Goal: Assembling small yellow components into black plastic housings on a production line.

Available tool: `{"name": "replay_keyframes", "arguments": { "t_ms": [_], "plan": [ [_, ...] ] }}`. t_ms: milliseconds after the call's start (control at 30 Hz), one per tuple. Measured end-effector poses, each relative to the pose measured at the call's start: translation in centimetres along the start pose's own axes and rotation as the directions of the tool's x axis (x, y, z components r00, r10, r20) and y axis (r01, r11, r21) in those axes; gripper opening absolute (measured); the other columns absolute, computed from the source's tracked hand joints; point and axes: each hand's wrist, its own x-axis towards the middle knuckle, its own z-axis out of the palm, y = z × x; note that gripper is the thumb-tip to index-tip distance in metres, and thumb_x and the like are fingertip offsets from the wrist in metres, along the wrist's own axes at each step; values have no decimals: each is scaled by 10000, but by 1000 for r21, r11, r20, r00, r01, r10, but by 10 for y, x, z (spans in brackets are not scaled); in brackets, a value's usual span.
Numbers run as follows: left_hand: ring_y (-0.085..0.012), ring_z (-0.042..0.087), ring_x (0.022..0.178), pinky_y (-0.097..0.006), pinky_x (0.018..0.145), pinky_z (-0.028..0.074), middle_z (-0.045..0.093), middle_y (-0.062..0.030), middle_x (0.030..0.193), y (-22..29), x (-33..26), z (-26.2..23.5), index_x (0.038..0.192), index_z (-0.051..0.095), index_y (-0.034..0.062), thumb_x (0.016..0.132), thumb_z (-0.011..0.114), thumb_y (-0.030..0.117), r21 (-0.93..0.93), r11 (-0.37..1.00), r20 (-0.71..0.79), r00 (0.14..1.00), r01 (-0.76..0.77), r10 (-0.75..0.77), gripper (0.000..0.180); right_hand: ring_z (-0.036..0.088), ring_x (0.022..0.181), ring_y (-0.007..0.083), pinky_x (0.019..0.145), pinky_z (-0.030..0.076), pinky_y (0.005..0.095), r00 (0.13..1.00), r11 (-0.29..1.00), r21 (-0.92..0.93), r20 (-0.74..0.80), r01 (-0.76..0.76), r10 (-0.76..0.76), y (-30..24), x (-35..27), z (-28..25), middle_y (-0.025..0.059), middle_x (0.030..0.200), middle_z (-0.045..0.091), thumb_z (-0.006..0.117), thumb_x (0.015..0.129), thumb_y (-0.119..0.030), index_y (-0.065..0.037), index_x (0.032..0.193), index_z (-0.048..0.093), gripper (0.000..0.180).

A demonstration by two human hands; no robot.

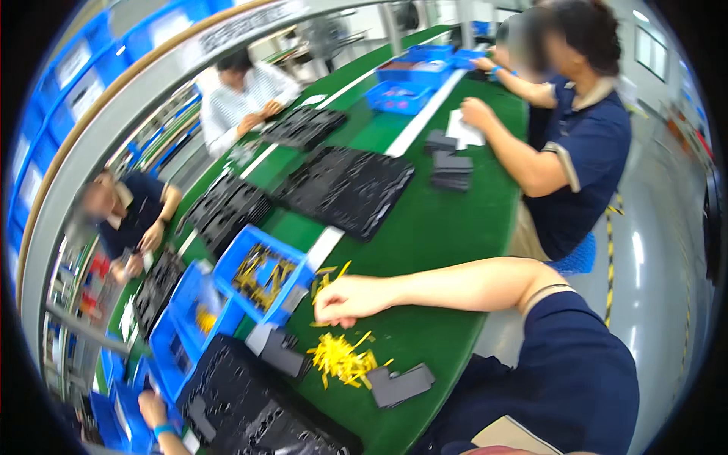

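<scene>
My right hand [350,299] reaches over the green table with its fingers curled together. What they pinch, if anything, is hidden; bits of yellow strip show by the fingertips. Just below the hand lies a loose pile of small yellow strips [341,359]. Left of it stands a blue bin [302,274] holding black and yellow pieces. Flat dark grey rectangular pieces [402,384] lie beside the pile, and more grey pieces [279,349] lie on its other side. My left hand does not show.
A stack of black moulded trays [250,409] fills the near left. Beyond it, another person's hand with a blue wristband [154,409] is by blue bins [171,353]. More black trays [345,189] lie ahead. A co-worker [580,144] sits at right near stacked grey pieces [451,171].
</scene>
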Motion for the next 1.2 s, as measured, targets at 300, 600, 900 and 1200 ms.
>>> {"name": "replay_keyframes", "arguments": {
  "t_ms": [300, 600, 900, 1200],
  "plan": [
    [-435, 596, 896, -502, 781, 462, 614, -290, 890, 30, -13, -27, 832, 651, -25, 824, 518, 324, -219, 974, -224, 968, 64, -114, 374, 523, 552, 63, 532, 442, 207, 993, 998, -29, -109, -58, 54, -13, -4, 5, 7, 673, 556, 556, 902, -138, -20, 855, 588, 131],
    [-290, 652, 559, -380, 586, 521, 626, -177, 577, -29, -32, -45, 722, 667, -22, 792, 555, 184, -531, 813, -258, 868, 239, -424, 245, 508, 548, 58, 525, 436, 201, 998, 998, 48, -45, -46, 48, -7, 7, 11, 9, 677, 545, 557, 906, -114, -17, 828, 572, 125],
    [-357, 577, 1014, -442, 846, 464, 577, -183, 1118, 18, -71, -79, 1042, 591, 131, 809, 463, 121, -37, 919, -349, 856, 393, -381, 266, 508, 557, 54, 532, 435, 195, 996, 998, 34, -60, -61, 63, -3, 1, 7, 12, 696, 549, 553, 909, -112, -14, 835, 574, 124],
    [-230, 589, 727, -331, 669, 457, 607, -121, 778, 97, -132, -138, 935, 609, 20, 848, 527, 106, -373, 919, -246, 968, -130, 37, 147, 510, 576, 48, 545, 432, 198, 995, 997, -10, -58, -76, 75, -10, 0, 7, -4, 705, 548, 563, 905, -148, -26, 850, 583, 135]
  ]
}}
